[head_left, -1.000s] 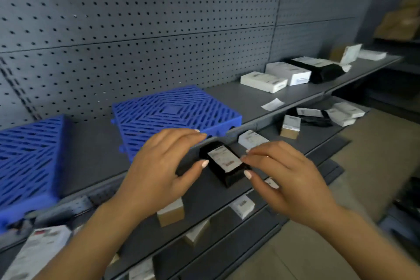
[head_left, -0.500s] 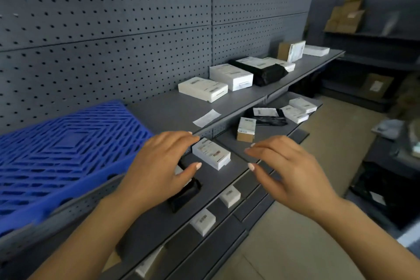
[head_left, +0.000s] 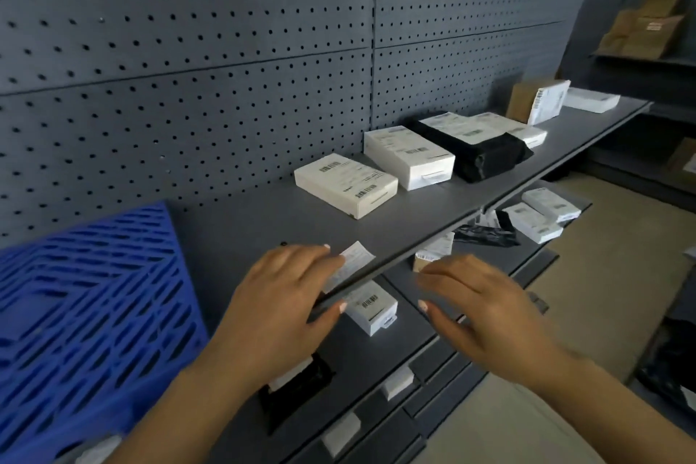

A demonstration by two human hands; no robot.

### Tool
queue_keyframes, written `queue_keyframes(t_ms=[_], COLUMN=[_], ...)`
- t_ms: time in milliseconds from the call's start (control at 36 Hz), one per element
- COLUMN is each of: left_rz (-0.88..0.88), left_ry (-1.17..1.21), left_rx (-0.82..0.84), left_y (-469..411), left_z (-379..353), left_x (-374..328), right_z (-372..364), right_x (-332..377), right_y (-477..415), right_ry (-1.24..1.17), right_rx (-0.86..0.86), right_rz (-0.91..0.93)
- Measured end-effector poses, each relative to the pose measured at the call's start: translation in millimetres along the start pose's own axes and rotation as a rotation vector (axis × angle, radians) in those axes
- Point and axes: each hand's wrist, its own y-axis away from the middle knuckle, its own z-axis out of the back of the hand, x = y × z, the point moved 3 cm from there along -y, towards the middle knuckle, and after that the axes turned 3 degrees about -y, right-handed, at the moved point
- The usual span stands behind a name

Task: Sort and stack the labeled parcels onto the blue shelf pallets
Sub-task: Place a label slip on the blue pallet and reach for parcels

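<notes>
My left hand [head_left: 286, 307] and right hand [head_left: 487, 311] hover empty, fingers loosely spread, flanking a small white parcel [head_left: 371, 309] on the lower shelf [head_left: 376, 362] — between picks, I judge. Next: grip it and carry it left to the blue pallet [head_left: 86, 313] on the upper shelf [head_left: 263, 222].

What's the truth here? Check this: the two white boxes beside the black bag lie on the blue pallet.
Wrong. The head view shows the two white boxes beside the black bag lying on the grey shelf, right of the blue pallet, not on it.
</notes>
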Motion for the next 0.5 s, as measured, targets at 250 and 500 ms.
queue_keyframes(t_ms=[250,500], left_rz=[0.152,0.306], left_ry=[-0.101,-0.194], left_rx=[0.059,0.061], left_y=[-6,-2], left_z=[-18,-23], left_x=[-5,-27], right_z=[-44,-65], right_x=[-41,-55], right_y=[-40,-64], right_ry=[-0.136,-0.236], right_rx=[0.09,0.148], right_rz=[0.161,0.363])
